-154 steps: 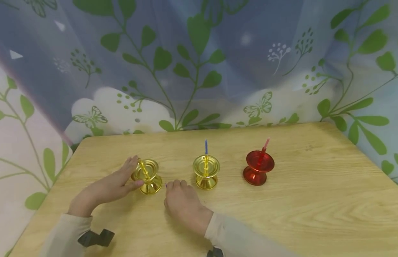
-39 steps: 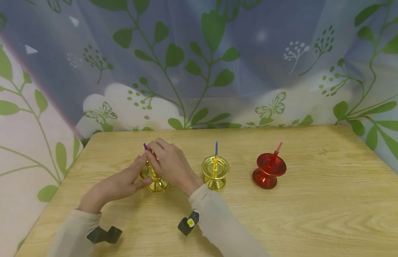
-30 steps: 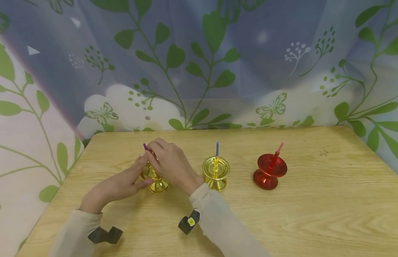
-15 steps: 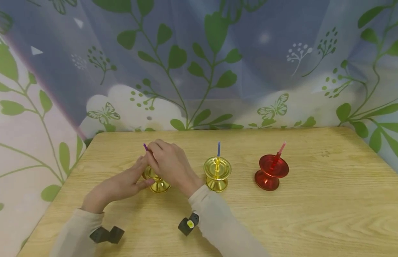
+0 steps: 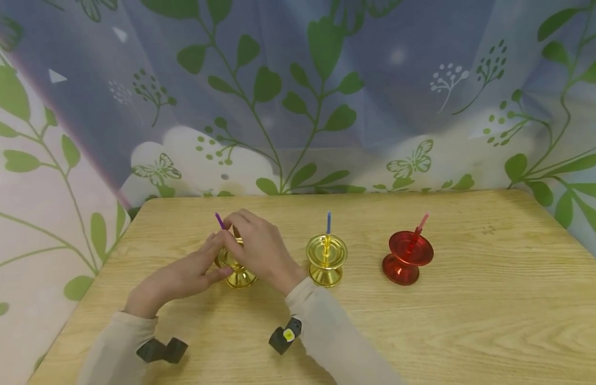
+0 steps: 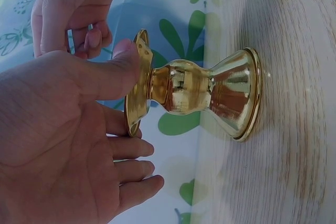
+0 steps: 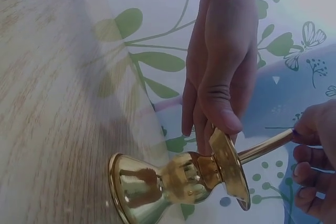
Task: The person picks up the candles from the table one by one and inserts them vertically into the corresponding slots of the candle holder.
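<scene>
My left hand (image 5: 182,275) holds the left gold candle holder (image 6: 184,87) by its dish, thumb on one side and fingers on the other. The holder stands on the table, its narrow tube (image 7: 268,147) rising from the dish. A thin purple candle (image 5: 219,220) tilts up at the tube's mouth, with the thumb and fingers of my right hand (image 5: 261,248) pinching it low down. Its lower end is hidden by the fingers. In the right wrist view, the right fingertips (image 7: 307,127) are right at the tube's tip.
A second gold candle holder (image 5: 326,274) with a blue candle (image 5: 329,222) stands right of my hands. Farther right is a red holder (image 5: 401,270) with a pink candle (image 5: 424,220). A leaf-patterned curtain (image 5: 394,107) hangs behind the wooden table (image 5: 471,321).
My right hand has gone from the tabletop between the gold holders up to the left holder, bringing the purple candle. Just now its fingers shifted slightly, showing more of the candle. My left hand kept its hold.
</scene>
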Demonstrator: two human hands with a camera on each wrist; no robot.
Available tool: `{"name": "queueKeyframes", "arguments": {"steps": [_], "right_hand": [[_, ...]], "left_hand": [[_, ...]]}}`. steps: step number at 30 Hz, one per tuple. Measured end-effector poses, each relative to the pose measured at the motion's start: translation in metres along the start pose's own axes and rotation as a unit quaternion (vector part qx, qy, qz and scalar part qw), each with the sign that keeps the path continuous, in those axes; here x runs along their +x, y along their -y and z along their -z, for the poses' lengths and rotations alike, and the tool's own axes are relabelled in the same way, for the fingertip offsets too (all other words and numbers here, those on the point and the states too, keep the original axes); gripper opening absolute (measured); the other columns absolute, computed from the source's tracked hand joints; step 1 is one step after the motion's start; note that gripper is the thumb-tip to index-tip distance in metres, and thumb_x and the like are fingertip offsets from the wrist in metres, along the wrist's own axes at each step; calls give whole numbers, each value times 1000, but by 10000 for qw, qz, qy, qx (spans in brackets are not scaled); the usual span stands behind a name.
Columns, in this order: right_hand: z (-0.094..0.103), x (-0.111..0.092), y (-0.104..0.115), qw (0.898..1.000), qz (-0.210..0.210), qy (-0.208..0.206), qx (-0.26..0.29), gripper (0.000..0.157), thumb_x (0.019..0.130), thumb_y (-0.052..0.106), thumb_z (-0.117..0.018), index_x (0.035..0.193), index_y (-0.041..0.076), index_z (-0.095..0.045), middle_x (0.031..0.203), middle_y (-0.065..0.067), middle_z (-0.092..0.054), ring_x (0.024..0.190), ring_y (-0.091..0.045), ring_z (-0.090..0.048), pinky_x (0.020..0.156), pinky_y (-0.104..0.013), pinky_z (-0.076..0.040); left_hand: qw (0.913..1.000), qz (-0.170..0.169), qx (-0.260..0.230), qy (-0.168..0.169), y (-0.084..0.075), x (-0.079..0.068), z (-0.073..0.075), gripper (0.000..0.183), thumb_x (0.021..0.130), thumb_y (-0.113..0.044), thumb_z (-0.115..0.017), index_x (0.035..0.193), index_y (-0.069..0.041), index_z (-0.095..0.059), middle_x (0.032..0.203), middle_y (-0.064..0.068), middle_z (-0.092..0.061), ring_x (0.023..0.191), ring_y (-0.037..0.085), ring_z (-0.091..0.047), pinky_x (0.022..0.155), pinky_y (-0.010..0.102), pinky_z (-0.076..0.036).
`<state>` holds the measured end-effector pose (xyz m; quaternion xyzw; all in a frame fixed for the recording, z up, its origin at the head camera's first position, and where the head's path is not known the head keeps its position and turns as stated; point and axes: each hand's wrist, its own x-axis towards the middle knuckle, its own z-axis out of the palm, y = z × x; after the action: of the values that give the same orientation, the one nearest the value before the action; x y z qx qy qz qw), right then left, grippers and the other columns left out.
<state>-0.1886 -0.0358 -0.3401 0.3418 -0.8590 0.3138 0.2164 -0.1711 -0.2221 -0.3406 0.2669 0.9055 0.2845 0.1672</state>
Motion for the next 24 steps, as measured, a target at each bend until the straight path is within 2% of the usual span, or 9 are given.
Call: {"name": "queueKeyframes", "arguments": {"steps": [6, 15, 24], "right_hand": [[1, 0, -1, 9996, -22, -11, 291, 8, 95, 14, -62, 95, 7, -65, 93, -3, -64, 80, -13, -62, 69, -19, -50], [1, 1, -5, 9994, 241, -34, 262, 8, 93, 13, -64, 97, 6, -67, 91, -1, -65, 76, -12, -61, 66, -19, -49], [0, 0, -5, 9981, -56, -112, 611, 7, 93, 14, -65, 91, 9, -68, 71, 3, -58, 62, -9, -51, 55, -17, -39]], "left_hand": [[9998, 168, 81, 26, 0, 0, 0, 83, 101, -37, -49, 153, 4, 1, 157, 28, 4, 142, 48, 2, 110, 65, -12], [9997, 132, 195, 9, 2, 1, 0, 82, 101, -38, -47, 151, 9, -1, 156, 30, 5, 143, 47, 0, 112, 63, -13], [9995, 291, 148, 57, 2, 1, 0, 83, 101, -38, -48, 153, 3, 1, 157, 28, 4, 143, 46, 2, 111, 64, -12]]}}
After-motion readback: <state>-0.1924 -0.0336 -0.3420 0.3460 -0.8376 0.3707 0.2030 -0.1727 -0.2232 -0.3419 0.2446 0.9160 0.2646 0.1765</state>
